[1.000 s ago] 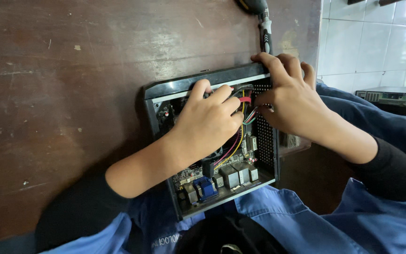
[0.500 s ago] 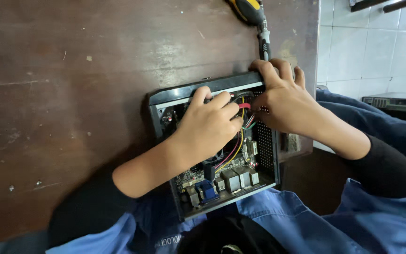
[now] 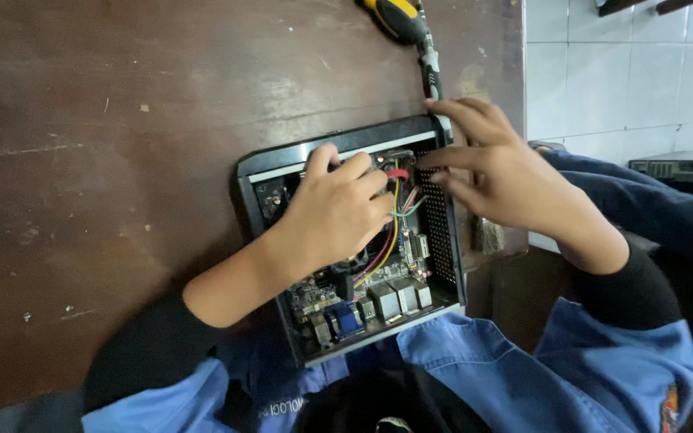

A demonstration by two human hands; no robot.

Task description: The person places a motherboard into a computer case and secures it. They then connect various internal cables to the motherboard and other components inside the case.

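Since half a second ago my right hand [image 3: 515, 180] has come off the top right corner of the case and spread its fingers, while my left hand [image 3: 338, 210] has stayed put inside. The small black computer case [image 3: 449, 240], lid off, lies near the table's right edge, tilted a little, its port side towards my lap at 6 o'clock.

My left hand rests loosely curled, knuckles up, over the middle of the circuit board [image 3: 387, 281]; its fingertips reach to 12 o'clock by the far wall. I cannot tell whether it pinches anything beneath. My right hand is open, fingers fanned: the forefinger points to 9 o'clock at the small red connector [image 3: 397, 173] and seems to touch it, and the upper fingers lie on the case's top right corner. It grasps nothing that I can see.

Inside the case, a bundle of red, yellow and green wires [image 3: 395, 232] runs from the red connector down to 6 o'clock across the board. A blue port [image 3: 345, 317] and grey metal sockets [image 3: 399, 298] line the near edge.

At 12 o'clock from the case a yellow-and-black screwdriver [image 3: 411, 28] lies on the dark brown wooden table [image 3: 122, 160], its shaft aimed at the case's corner. White wall tiles [image 3: 627, 72] show at 3 o'clock.
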